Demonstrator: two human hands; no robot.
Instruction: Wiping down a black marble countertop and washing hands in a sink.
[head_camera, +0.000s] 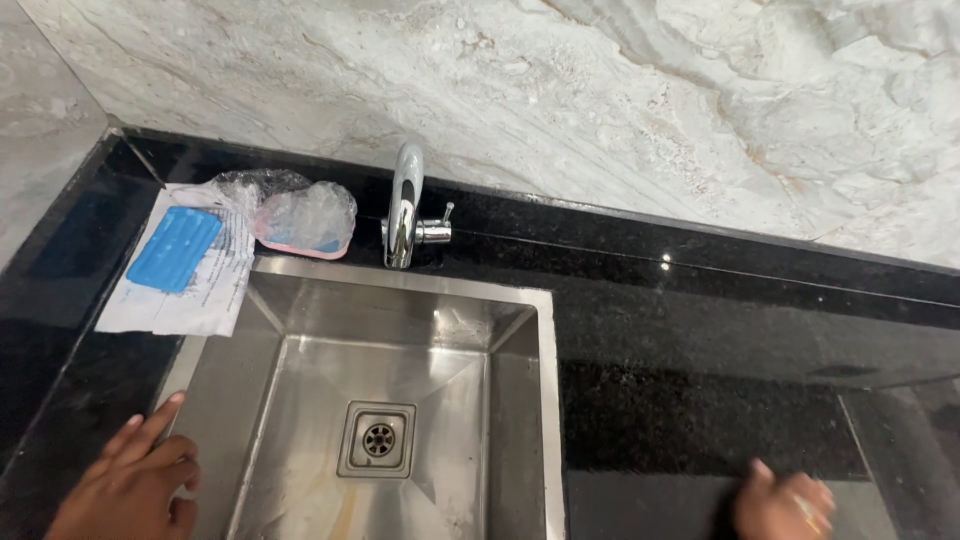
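The square steel sink (400, 400) sits sunk in the glossy black stone worktop (700, 330). The left hand (130, 485) rests on the sink's left rim, fingers spread, holding nothing. The right hand (785, 505) lies right of the sink, blurred; I cannot tell its grip. Behind the sink stand a chrome tap (405, 205), a pink plastic-wrapped dish (305, 225) and a blue ribbed pad (175, 248) on white paper (185, 290).

The square sink of shiny grey steel (300, 390) is sunk into the shiny black stone counter (700, 400), near the counter's left end. Its flat rim lies level with the counter top. The inside is bare, with sloping walls and faint brown marks on the bottom. A small square steel drain with little round holes (378, 439) sits in the middle of the bottom. The left hand (130, 485) rests with its fingers on the sink's left rim. The right hand (785, 505) lies on the counter's front edge.
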